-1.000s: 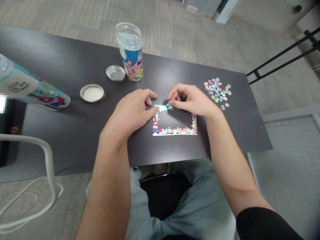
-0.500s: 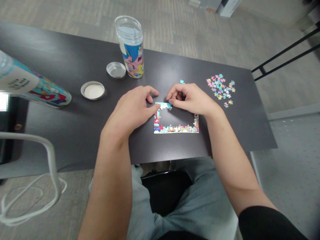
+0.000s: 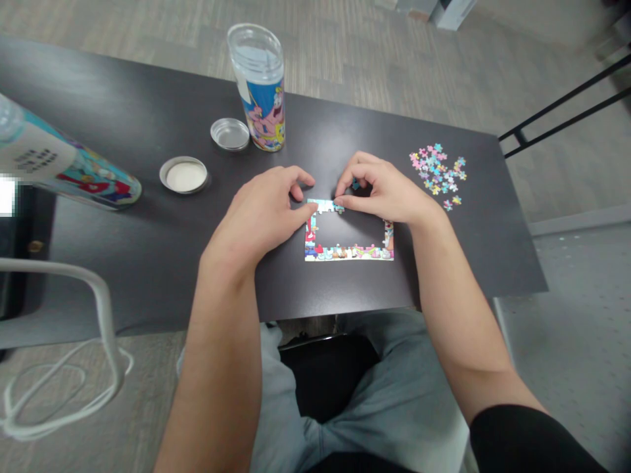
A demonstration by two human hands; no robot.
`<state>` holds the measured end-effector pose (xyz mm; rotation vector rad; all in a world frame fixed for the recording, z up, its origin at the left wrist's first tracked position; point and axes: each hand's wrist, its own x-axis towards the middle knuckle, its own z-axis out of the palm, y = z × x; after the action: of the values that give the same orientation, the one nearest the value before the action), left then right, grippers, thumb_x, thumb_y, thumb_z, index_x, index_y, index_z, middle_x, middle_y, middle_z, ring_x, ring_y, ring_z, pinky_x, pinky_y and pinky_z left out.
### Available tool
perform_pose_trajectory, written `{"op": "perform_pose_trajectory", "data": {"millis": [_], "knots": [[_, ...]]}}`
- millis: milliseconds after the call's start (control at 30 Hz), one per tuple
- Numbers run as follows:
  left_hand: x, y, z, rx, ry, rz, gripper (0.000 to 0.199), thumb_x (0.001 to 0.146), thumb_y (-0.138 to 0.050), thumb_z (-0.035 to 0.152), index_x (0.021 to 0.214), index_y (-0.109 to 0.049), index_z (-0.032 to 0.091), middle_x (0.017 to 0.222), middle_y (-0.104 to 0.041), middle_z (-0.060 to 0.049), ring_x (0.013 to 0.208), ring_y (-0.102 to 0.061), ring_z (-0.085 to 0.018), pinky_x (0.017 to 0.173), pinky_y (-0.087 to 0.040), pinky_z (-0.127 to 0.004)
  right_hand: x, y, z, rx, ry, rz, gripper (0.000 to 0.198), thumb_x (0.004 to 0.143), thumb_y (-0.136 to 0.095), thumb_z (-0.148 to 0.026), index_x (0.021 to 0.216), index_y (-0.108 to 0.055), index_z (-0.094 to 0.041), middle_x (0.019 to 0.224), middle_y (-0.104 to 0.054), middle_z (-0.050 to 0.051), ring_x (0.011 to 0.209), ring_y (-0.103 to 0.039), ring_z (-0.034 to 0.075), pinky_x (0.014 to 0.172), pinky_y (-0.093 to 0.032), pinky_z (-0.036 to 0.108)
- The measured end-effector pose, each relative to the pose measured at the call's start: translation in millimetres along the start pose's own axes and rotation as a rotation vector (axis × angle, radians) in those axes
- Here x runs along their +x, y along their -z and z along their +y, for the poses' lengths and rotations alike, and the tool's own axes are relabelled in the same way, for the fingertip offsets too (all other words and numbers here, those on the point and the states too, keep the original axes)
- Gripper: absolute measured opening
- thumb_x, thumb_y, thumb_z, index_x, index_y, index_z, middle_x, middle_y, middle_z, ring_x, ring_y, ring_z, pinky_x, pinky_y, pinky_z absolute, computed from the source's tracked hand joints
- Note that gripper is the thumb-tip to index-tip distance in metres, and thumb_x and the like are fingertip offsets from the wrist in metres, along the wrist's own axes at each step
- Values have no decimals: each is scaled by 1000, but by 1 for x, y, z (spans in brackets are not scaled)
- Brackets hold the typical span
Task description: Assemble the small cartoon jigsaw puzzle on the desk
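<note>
A partly joined jigsaw puzzle (image 3: 352, 253) lies on the dark table as a frame of edge pieces with a bare middle. My left hand (image 3: 269, 207) rests at its upper left corner, thumb tip on the corner and the other fingers bent and spread apart from it. Along the top edge, my right hand (image 3: 382, 187) pinches thumb and forefinger at a blue puzzle piece (image 3: 339, 208), partly covered by the fingertips. Under the right hand's curled fingers another blue piece (image 3: 355, 184) shows in part. The right stretch of the top edge is hidden behind this hand.
Loose puzzle pieces (image 3: 438, 169) lie in a pile at the right. A clear-topped cartoon canister (image 3: 266, 108) stands at the back, near a metal lid (image 3: 230, 135) and a white-lined lid (image 3: 185, 176). Another canister (image 3: 73, 164) and a white cable (image 3: 101, 309) are at the left.
My right hand has shifted slightly to the right along the top edge, its thumb and forefinger drawing closer together. My left hand stays at the corner.
</note>
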<state>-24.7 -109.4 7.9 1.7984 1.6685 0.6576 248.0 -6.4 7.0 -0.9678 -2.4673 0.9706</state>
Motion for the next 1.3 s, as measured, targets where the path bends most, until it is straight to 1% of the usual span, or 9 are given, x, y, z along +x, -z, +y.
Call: {"op": "perform_pose_trajectory", "data": {"millis": [233, 400, 467, 567, 667, 767, 900, 1133, 1300], "knots": [[-1, 1, 1, 2, 2, -10, 32, 102, -89, 42, 133, -90, 33, 118, -87, -3, 104, -76, -30, 96, -60, -46, 1, -2, 4, 11, 25, -23, 26, 101, -104, -51, 96, -85, -34, 115, -78, 8, 115, -75, 39, 120, -64, 64], [-1, 1, 1, -10, 0, -5, 32, 101, -90, 42, 132, -90, 32, 116, -86, -4, 103, -76, -30, 95, -60, -46, -1, -1, 8, -13, 66, 11, 25, 109, -98, -52, 101, -86, -32, 115, -79, 8, 109, -73, 34, 114, -64, 58], [0, 0, 0, -8, -6, -4, 34, 101, -90, 41, 133, -90, 32, 116, -86, -3, 104, -76, -30, 95, -60, -45, -1, 1, 16, -36, 75, 128, 28, 114, -93, -57, 107, -86, -31, 115, -79, 9, 105, -69, 32, 108, -64, 56], [0, -1, -3, 5, -17, -5, 36, 101, -88, 36, 137, -90, 30, 120, -87, -3, 103, -75, -29, 96, -59, -44, 0, 6, 42, -60, 63, 426, 39, 117, -85, -68, 113, -85, -30, 112, -78, 10, 96, -63, 32, 101, -63, 56], [1, -2, -4, 16, -22, -4, 38, 103, -87, 34, 141, -89, 29, 124, -87, -4, 103, -75, -28, 95, -57, -44, 0, 10, 70, -78, -9, 556, 36, 120, -85, -67, 113, -85, -32, 108, -76, 8, 90, -61, 31, 101, -64, 59], [1, -2, -4, 35, -9, -19, 40, 105, -86, 34, 144, -89, 27, 124, -87, -5, 102, -75, -28, 94, -57, -44, -2, 11, 85, -120, -42, 492, 30, 120, -89, -60, 119, -87, -31, 111, -76, 7, 88, -57, 27, 99, -63, 56], [1, 0, -2, 45, 6, -24, 43, 106, -85, 34, 147, -89, 25, 124, -87, -7, 101, -76, -28, 96, -59, -46, -5, 9, 85, -136, -44, 385, 30, 114, -93, -56, 129, -89, -30, 114, -74, 6, 87, -54, 25, 97, -63, 51], [1, -1, -2, 32, 20, -27, 39, 108, -81, 42, 144, -89, 28, 127, -87, -11, 99, -78, -34, 91, -58, -53, -4, 6, 85, -121, -29, 385, 35, 107, -93, -48, 138, -94, -32, 122, -77, 9, 82, -58, 27, 92, -66, 54], [1, -1, -3, 27, 13, -20, 37, 107, -80, 44, 141, -89, 31, 128, -88, -10, 100, -78, -35, 90, -58, -53, -3, 10, 91, -122, -45, 349, 27, 114, -89, -56, 125, -95, -32, 118, -72, 10, 89, -63, 30, 104, -69, 59]]}}
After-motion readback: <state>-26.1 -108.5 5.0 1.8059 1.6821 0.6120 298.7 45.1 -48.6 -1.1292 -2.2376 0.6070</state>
